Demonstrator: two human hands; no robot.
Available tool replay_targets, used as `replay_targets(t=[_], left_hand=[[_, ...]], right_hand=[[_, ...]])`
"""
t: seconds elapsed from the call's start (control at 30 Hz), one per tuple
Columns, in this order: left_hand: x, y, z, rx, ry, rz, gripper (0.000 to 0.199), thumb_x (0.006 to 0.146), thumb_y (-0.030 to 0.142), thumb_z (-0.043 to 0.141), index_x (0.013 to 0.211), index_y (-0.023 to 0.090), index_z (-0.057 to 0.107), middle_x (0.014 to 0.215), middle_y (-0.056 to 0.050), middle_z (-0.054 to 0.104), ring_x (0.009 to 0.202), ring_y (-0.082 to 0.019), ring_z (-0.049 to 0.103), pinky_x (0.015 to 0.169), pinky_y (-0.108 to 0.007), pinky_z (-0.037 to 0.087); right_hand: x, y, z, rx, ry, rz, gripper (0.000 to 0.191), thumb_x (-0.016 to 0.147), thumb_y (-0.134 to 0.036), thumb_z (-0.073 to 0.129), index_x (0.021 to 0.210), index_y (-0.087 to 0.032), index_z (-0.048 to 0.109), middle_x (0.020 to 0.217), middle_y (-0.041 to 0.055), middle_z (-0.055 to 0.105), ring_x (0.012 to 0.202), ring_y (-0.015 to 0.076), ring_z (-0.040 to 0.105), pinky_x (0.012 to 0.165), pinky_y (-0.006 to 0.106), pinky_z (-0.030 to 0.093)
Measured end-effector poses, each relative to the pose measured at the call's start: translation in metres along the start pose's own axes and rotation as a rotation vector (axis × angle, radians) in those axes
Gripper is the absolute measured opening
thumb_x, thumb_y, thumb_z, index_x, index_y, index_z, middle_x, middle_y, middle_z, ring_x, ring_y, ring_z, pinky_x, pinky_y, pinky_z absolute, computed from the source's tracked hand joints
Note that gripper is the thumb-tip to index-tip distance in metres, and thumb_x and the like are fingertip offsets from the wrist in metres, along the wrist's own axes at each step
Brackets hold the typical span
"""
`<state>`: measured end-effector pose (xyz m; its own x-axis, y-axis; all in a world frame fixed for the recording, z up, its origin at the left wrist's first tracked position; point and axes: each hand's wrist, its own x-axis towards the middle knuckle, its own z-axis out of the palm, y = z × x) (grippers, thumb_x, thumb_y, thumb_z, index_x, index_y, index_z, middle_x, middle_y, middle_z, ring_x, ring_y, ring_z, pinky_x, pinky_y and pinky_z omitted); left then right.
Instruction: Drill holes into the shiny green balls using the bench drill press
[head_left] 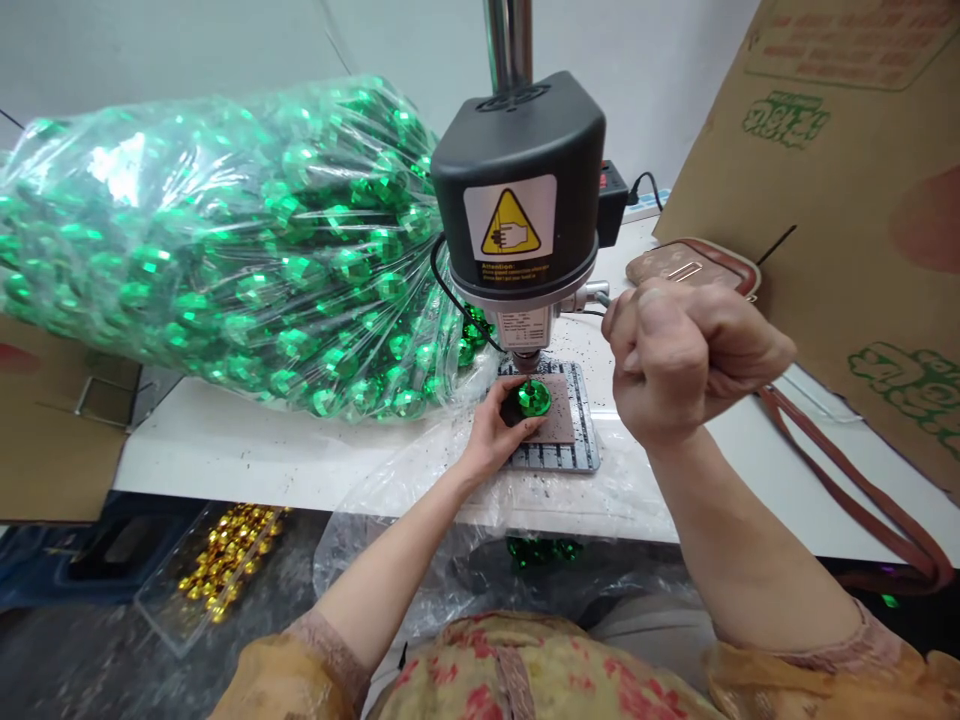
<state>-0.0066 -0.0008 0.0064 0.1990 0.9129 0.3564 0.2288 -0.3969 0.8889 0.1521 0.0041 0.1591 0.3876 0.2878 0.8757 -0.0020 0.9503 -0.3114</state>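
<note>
Steadying a green faceted ball [534,398] beneath the drill press [517,150], the left hand [495,432] reaches in from the front in the head view. Its thumb and fingers curve around the ball in a partly closed pinch, thumb on the near side and index finger on the far side, so the ball sits directly under the chuck [526,360]. How deep the bit goes into the ball is too small to tell. Beneath the ball lies a reddish-brown board [562,412] on the slotted metal base plate [589,435], with dark crumbs scattered across both and over the white tabletop [225,452].

The right hand [690,355] is raised beside the machine, curled into a tight fist at the outer end of the feed lever [592,295]; the part inside the palm is hidden, yet the fist appears wrapped around it.

A yellow warning label [511,222] marks the front of the black motor housing. To the left, a big clear plastic bag [225,250] bulges with similar green balls. Near the right fist lies a brown purse [690,265] with a strap [862,490] trailing along the tabletop, just in front of a printed cardboard carton [847,200]. Clear plastic film [405,480] drapes over the front edge, and gold beads [232,555] fill a transparent tray at lower left.
</note>
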Motion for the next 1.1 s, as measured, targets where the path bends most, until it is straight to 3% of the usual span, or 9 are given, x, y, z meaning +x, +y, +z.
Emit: replay_targets(t=[0.33,0.63,1.1], left_hand=[[-0.001,0.001,-0.001,-0.004,-0.013,0.007,0.056,0.083,0.044,0.082,0.128,0.021,0.057,0.129,-0.011,0.067,0.122,-0.028,0.065,0.105,-0.044,0.053],[-0.001,0.002,0.0,0.007,0.0,0.003,0.056,0.083,0.044,0.082,0.127,0.021,0.057,0.127,-0.011,0.069,0.121,-0.029,0.065,0.105,-0.045,0.053],[-0.001,0.001,0.0,-0.018,-0.011,-0.002,0.055,0.083,0.043,0.081,0.127,0.021,0.057,0.128,-0.012,0.067,0.119,-0.028,0.066,0.105,-0.045,0.053]], right_hand=[[-0.013,0.004,-0.007,-0.029,-0.005,-0.012,0.053,0.088,-0.018,0.061,0.053,-0.018,0.021,0.047,-0.0041,0.028,0.041,0.0056,0.031,0.043,0.029,0.02],[-0.014,0.012,-0.008,0.001,-0.018,-0.179,0.048,0.084,-0.012,0.058,0.057,-0.019,0.02,0.048,-0.0053,0.024,0.039,0.0048,0.026,0.04,0.027,0.02],[-0.02,0.01,-0.015,0.009,-0.108,-0.232,0.046,0.077,-0.004,0.057,0.056,-0.02,0.02,0.048,-0.0068,0.022,0.038,0.0049,0.023,0.04,0.029,0.02]])
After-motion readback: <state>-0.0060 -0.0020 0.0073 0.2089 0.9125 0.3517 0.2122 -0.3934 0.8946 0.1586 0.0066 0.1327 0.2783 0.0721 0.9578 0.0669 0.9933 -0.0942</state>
